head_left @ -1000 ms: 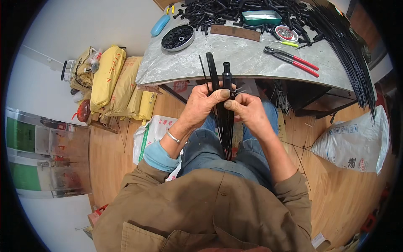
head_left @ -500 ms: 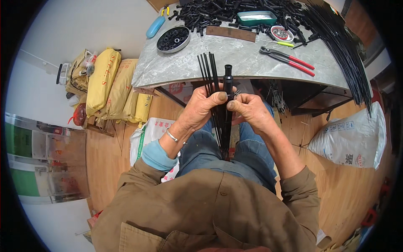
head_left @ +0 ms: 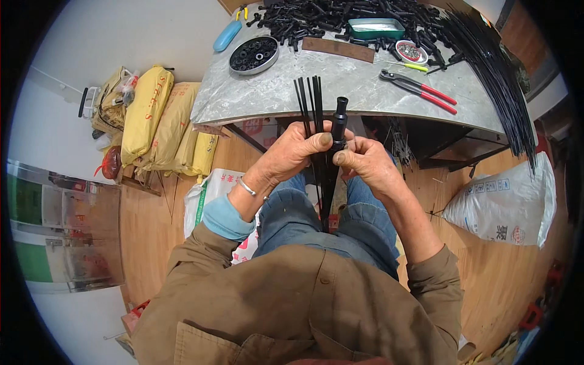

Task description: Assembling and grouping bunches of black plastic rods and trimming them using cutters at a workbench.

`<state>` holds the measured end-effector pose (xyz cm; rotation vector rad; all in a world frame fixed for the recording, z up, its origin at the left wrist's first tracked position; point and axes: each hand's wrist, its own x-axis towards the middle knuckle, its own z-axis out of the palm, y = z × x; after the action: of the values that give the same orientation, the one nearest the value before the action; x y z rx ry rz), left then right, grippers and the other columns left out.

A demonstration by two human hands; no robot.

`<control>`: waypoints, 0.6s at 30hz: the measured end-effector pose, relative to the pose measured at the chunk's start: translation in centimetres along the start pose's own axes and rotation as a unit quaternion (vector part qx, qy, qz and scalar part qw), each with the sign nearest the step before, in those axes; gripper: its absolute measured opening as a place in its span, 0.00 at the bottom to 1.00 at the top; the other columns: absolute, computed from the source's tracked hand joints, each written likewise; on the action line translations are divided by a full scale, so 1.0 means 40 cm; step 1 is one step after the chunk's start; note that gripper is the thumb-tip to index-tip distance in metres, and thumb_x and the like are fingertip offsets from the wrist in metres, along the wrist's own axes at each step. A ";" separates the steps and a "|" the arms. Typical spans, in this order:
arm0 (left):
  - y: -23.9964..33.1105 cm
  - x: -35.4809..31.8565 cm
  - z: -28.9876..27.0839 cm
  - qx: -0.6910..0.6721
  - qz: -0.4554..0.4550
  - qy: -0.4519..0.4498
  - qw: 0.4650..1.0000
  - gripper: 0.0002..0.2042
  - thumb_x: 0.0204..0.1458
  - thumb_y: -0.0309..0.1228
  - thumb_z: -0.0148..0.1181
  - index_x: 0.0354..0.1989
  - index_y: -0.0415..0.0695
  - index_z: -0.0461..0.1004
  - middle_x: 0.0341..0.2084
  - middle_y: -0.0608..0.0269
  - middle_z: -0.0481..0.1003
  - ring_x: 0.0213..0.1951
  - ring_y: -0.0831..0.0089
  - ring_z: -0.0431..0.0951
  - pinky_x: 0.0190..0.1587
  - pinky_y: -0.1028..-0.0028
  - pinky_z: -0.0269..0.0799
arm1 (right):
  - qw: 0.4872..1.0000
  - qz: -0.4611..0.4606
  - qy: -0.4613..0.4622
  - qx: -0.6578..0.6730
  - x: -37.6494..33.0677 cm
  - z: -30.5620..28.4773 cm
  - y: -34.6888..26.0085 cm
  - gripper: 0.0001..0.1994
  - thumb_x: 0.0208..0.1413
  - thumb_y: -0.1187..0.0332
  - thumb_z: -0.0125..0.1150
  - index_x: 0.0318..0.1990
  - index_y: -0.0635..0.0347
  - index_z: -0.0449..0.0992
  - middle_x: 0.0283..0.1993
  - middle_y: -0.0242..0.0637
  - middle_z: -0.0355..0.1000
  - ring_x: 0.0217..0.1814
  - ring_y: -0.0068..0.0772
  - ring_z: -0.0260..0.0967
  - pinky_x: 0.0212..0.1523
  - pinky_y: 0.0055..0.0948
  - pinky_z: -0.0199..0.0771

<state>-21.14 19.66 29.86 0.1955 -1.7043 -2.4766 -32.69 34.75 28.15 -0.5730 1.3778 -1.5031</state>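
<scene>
And here we are over the lap: the left hand (head_left: 295, 148) is closed round a bunch of thin black rods (head_left: 326, 201), which poke up past the fingers and run down between the knees, drawing together lower down. Its thumb lies against a black fitting (head_left: 340, 118), stepped and flared at the top, standing nearly upright between the two hands with a slight lean to the right. Over to the right hand (head_left: 370, 164), thumb and fingers drawn narrow at the fitting's lower end; just what those tips grip is hard to make out

Beyond, the grey table (head_left: 243, 100) is busy: a round bowl (head_left: 250, 72) of black rings at left, a brown bar (head_left: 338, 50) mid-table, pincers (head_left: 438, 95) with red handles to the right. At the back, a heap of black fittings (head_left: 304, 23) spreads around a green box (head_left: 377, 35), and long black strands (head_left: 502, 94) droop over the right edge
</scene>
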 end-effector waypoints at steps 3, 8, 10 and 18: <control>-0.012 -0.004 0.006 -0.016 0.011 -0.002 1.000 0.19 0.55 0.41 0.59 0.46 0.38 0.74 0.39 0.65 0.76 0.41 0.78 0.74 0.46 0.76 0.70 | 0.999 -0.049 -0.002 -0.010 0.020 -0.004 0.019 0.26 0.36 0.56 0.77 0.40 0.59 0.72 0.30 0.27 0.70 0.32 0.18 0.66 0.34 0.19 0.65; -0.036 -0.012 0.035 0.020 0.017 0.088 0.996 0.21 0.60 0.45 0.50 0.48 0.38 0.71 0.38 0.63 0.75 0.41 0.77 0.75 0.46 0.75 0.70 | 0.992 -0.062 0.033 0.100 0.011 0.063 -0.005 0.29 0.40 0.63 0.75 0.50 0.62 0.69 0.32 0.26 0.70 0.34 0.17 0.64 0.34 0.19 0.62; -0.038 -0.012 0.046 0.009 0.026 0.121 0.992 0.21 0.61 0.46 0.48 0.46 0.38 0.71 0.35 0.64 0.75 0.39 0.80 0.74 0.43 0.78 0.70 | 0.989 -0.060 0.032 0.132 0.015 0.070 -0.008 0.29 0.42 0.66 0.74 0.52 0.62 0.68 0.31 0.26 0.70 0.32 0.17 0.64 0.32 0.19 0.62; -0.034 -0.006 0.061 0.039 0.024 0.070 0.997 0.24 0.62 0.50 0.43 0.42 0.37 0.70 0.27 0.63 0.74 0.23 0.79 0.74 0.28 0.79 0.70 | 0.994 -0.058 -0.014 0.095 0.023 0.040 -0.013 0.21 0.46 0.70 0.70 0.47 0.63 0.68 0.29 0.31 0.70 0.18 0.18 0.62 0.20 0.18 0.61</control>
<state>-21.39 22.43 29.48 0.3226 -1.7279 -2.3057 -31.92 33.12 28.80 -0.5607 1.1814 -1.6915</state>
